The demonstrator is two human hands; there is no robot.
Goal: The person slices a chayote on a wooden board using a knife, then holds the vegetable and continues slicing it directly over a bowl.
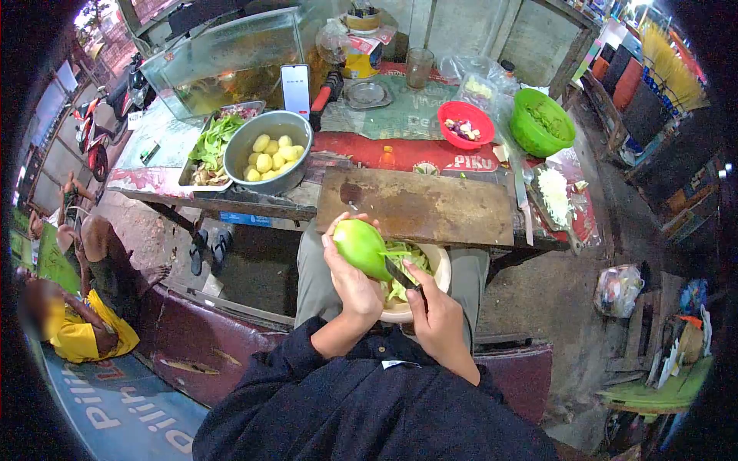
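Dk shirt (pixel 369 411) | L hand (pixel 355 288) clasped green fruit (pixel 359 244) | R hand (pixel 442 323) gripped knife (pixel 403 277) | I judged: firm, slick, best grip opp. knife

One wide, rounded view looks from the person's head, forward and down: the dark shirt (pixel 346 399) nearest at the bottom, the left hand (pixel 355 284) and right hand (pixel 440 319) close at the centre, the table (pixel 346 144) farther off above them.

Left hand (pixel 354 270): raised, cupped in a firm grip | Left wrist (pixel 360 315): bare, bent back | Right hand (pixel 437 311): lower, curled in a grip, index finger (pixel 421 278) extended forward | Right wrist (pixel 455 349): bare, angled inward | Spacing: hands near each other, apart
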